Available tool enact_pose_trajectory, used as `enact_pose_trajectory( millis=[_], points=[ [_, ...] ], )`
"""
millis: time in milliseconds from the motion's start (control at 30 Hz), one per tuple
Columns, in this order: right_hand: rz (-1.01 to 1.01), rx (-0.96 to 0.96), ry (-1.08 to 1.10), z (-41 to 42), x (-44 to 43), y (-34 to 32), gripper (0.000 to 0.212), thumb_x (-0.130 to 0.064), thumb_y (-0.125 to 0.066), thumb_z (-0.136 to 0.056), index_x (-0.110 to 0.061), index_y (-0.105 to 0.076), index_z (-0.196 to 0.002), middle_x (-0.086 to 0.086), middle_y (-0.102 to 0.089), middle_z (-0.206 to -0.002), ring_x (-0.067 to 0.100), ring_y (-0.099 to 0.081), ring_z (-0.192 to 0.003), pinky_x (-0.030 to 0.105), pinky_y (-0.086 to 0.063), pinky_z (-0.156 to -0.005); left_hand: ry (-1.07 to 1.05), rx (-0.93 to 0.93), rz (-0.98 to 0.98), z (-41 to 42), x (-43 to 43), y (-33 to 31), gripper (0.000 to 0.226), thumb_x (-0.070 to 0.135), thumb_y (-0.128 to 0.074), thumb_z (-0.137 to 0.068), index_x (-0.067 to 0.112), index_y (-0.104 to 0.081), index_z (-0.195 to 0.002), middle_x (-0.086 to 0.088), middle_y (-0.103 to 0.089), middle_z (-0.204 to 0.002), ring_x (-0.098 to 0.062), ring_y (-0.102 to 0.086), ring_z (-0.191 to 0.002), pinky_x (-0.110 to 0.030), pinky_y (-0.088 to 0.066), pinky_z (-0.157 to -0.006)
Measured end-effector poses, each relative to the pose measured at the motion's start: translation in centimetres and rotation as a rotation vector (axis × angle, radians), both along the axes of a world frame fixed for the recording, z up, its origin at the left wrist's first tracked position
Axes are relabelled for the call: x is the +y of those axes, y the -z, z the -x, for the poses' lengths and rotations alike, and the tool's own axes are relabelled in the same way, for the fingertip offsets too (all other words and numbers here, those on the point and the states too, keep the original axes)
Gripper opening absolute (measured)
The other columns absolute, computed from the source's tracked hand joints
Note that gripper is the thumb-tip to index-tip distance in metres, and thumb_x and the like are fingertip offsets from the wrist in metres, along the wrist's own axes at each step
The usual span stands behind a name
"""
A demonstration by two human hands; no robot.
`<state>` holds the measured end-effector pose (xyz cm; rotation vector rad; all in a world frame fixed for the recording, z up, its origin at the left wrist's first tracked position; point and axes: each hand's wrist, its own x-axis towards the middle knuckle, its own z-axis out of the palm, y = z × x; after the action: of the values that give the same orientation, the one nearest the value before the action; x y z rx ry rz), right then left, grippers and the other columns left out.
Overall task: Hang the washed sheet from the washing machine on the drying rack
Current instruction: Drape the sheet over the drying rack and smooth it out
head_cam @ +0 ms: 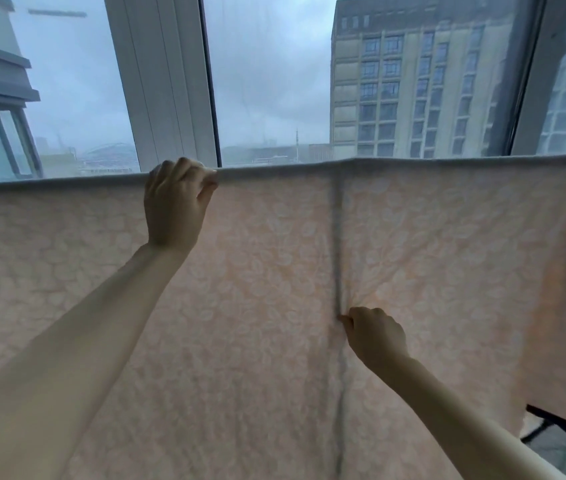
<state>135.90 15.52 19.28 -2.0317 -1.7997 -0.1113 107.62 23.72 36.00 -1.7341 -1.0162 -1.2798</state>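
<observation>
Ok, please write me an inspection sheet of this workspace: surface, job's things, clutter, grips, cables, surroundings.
surface: only a strip of floor, lower right.
job's things: sheet hangs spread, folded over at its top line; rack hidden, except a dark bar at lower right, perhaps part of it.
clutter: nothing seen.
grips: left hand grips the sheet's top edge; right hand pinches the sheet lower down, at a vertical seam.
cables: nothing seen.
surroundings: window behind the sheet; building outside.

Sheet point(257, 271) cut off left and below
</observation>
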Motion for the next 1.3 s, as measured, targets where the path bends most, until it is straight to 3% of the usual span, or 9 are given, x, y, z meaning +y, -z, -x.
enact_pose_trajectory(
  millis=[200,400,633,700,767,833,900,1033,1300],
  points=[
    [0.019,0.097,-0.067,-1.2,0.7,0.2,0.039,-0.043,-0.04,-0.099,-0.02,-0.058,-0.072,-0.003,-0.064,-0.07,0.017,-0.064,-0.061,0.034,-0.056,-0.064,-0.047,0.122,-0.016,0.4,0.6,-1.6,0.019,0.02,-0.066,-0.087,0.003,-0.069,-0.08,-0.009,-0.064,-0.077,-0.031,-0.056,-0.078,-0.038,-0.041,-0.072],
    [-0.091,-0.024,-0.048,-1.6,1.1,-0.7,0.038,-0.041,-0.038,-0.099,-0.02,-0.049,-0.069,-0.002,-0.054,-0.063,0.022,-0.051,-0.059,0.028,-0.033,-0.05,-0.008,0.128,-0.087,-0.3,0.1,0.1,0.014,0.012,-0.065,-0.088,0.002,-0.063,-0.079,-0.012,-0.059,-0.078,-0.03,-0.055,-0.078,-0.036,-0.041,-0.075],
    [-0.02,-0.083,-0.011,-1.7,1.0,-1.4,0.04,-0.045,-0.039,-0.099,-0.018,-0.052,-0.073,-0.003,-0.054,-0.069,0.022,-0.053,-0.063,0.029,-0.036,-0.055,-0.001,0.186,0.015,-0.6,-0.2,3.5,0.009,0.005,-0.069,-0.083,0.0,-0.065,-0.077,-0.015,-0.061,-0.076,-0.034,-0.058,-0.076,-0.041,-0.048,-0.078],
    [-0.145,-0.085,-0.019,-1.5,0.7,-3.5,0.044,-0.045,-0.043,-0.098,-0.015,-0.055,-0.067,-0.001,-0.057,-0.062,0.024,-0.055,-0.058,0.029,-0.033,-0.05,-0.02,0.188,0.04,-0.7,-0.3,3.5,0.008,0.007,-0.069,-0.083,0.0,-0.068,-0.079,-0.015,-0.064,-0.078,-0.034,-0.06,-0.078,-0.042,-0.047,-0.084],
    [-0.448,-0.073,-0.078,-1.1,0.3,-6.8,0.039,-0.039,-0.052,-0.095,-0.015,-0.054,-0.064,0.002,-0.057,-0.056,0.028,-0.054,-0.052,0.028,-0.03,-0.047,-0.029,0.176,0.022,-0.4,-0.4,3.1,0.008,0.007,-0.07,-0.083,0.001,-0.068,-0.079,-0.014,-0.064,-0.079,-0.033,-0.06,-0.079,-0.041,-0.045,-0.085],
    [-0.783,-0.075,-0.196,-0.9,0.3,-10.9,0.024,-0.031,-0.059,-0.092,-0.016,-0.06,-0.073,0.001,-0.064,-0.067,0.025,-0.058,-0.062,0.028,-0.04,-0.048,-0.029,0.17,-0.008,-0.1,-0.5,2.5,0.007,0.008,-0.069,-0.084,0.003,-0.068,-0.08,-0.012,-0.063,-0.078,-0.031,-0.058,-0.078,-0.039,-0.043,-0.083],
    [-0.936,-0.121,-0.282,-1.1,1.1,-14.7,0.011,-0.024,-0.06,-0.091,-0.015,-0.065,-0.09,0.0,-0.067,-0.087,0.023,-0.057,-0.082,0.031,-0.047,-0.056,-0.028,0.174,-0.028,0.0,-0.8,1.8,0.009,0.01,-0.067,-0.087,0.004,-0.066,-0.08,-0.011,-0.061,-0.077,-0.029,-0.056,-0.077,-0.038,-0.042,-0.082],
    [-0.868,-0.283,-0.299,-1.1,3.6,-19.2,0.023,-0.023,-0.064,-0.089,-0.013,-0.067,-0.11,0.004,-0.064,-0.106,0.028,-0.051,-0.099,0.041,-0.047,-0.075,-0.03,0.171,-0.038,0.5,-1.1,1.1,0.012,0.013,-0.061,-0.091,0.007,-0.065,-0.081,-0.009,-0.06,-0.079,-0.029,-0.055,-0.078,-0.037,-0.04,-0.084],
    [-0.951,-0.286,-0.388,-0.4,4.5,-19.4,0.012,-0.018,-0.064,-0.09,-0.009,-0.071,-0.088,0.0,-0.065,-0.087,0.024,-0.054,-0.087,0.032,-0.037,-0.074,0.002,0.132,0.136,0.4,-1.6,2.7,0.004,0.006,-0.071,-0.082,0.003,-0.069,-0.082,-0.011,-0.068,-0.079,-0.027,-0.063,-0.075,-0.037,-0.052,-0.078]
  ],
)
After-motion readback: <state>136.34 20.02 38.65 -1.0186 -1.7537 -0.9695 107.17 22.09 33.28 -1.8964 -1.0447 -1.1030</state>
